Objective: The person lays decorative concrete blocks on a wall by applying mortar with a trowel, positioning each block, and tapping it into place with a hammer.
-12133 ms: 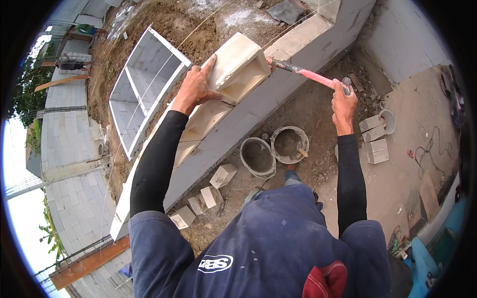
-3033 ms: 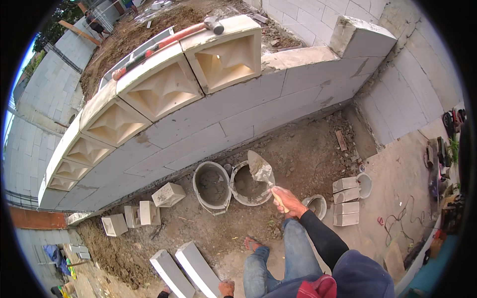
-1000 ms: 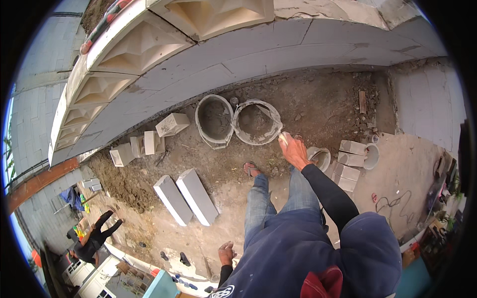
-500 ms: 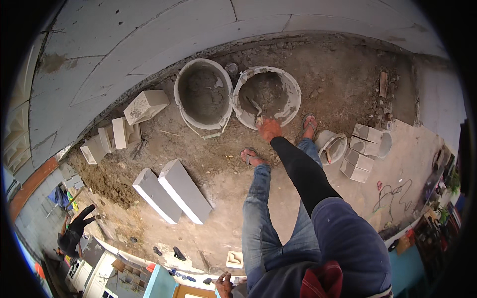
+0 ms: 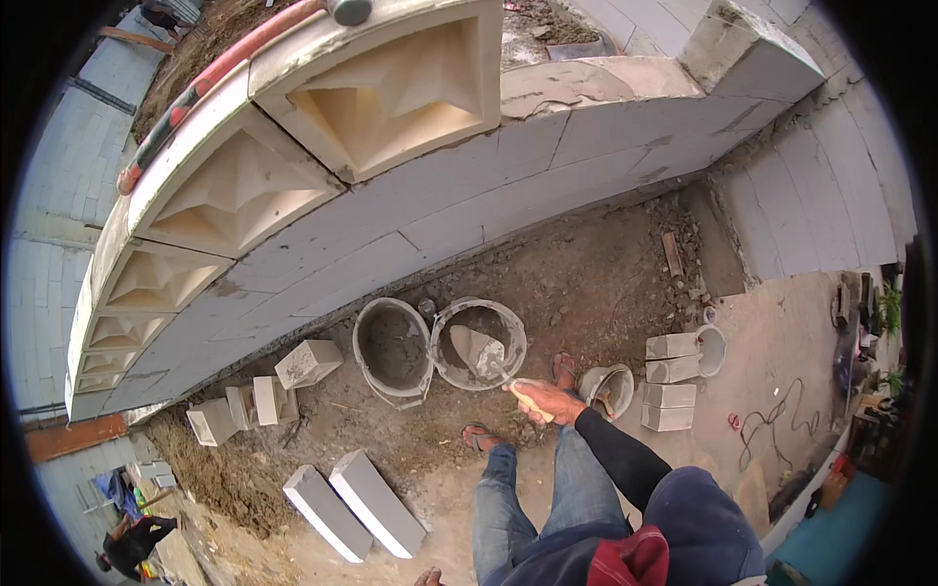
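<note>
Trowel [image 5: 485, 359], mortar-smeared blade [image 5: 472, 344], pale handle [image 5: 529, 399] clasped in right grip [image 5: 556, 402], left grip [image 5: 428, 578] unclear

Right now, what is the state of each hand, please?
Left hand: cut off by the lower edge; whether open or closed cannot be told.
Right hand: closed, holding the trowel by its handle.

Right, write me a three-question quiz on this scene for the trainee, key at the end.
1. Which of the person's hands grips the trowel?
2. True or false: the hammer lies on top of the pale hollow blocks on the wall.
3. Which lie on the ground left of the person's feet: A, two ladders; B, two long grey blocks; C, two tyres?

Key: 1. The right hand. 2. True. 3. B.
</note>
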